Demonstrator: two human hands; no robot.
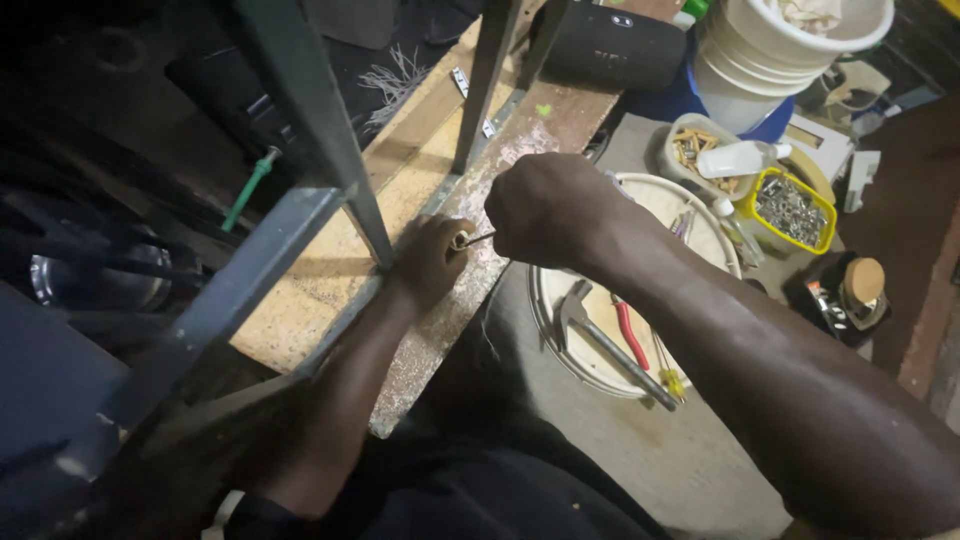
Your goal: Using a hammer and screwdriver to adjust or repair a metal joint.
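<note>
Right hand [550,210]: fingers are curling tight around a thin metal tool [478,239], tip pointing left. Left hand [428,260]: fingers are closing around a small round part [459,241], pressing it at the near edge of the paint-flecked wooden plank [520,140] beside the grey metal frame [300,200]. Tool tip is touching the part.

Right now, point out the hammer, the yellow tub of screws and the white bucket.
hammer [610,345]: head view, on its dark handle.
yellow tub of screws [822,212]: head view, on its right rim.
white bucket [760,50]: head view, on its outer wall.
</note>
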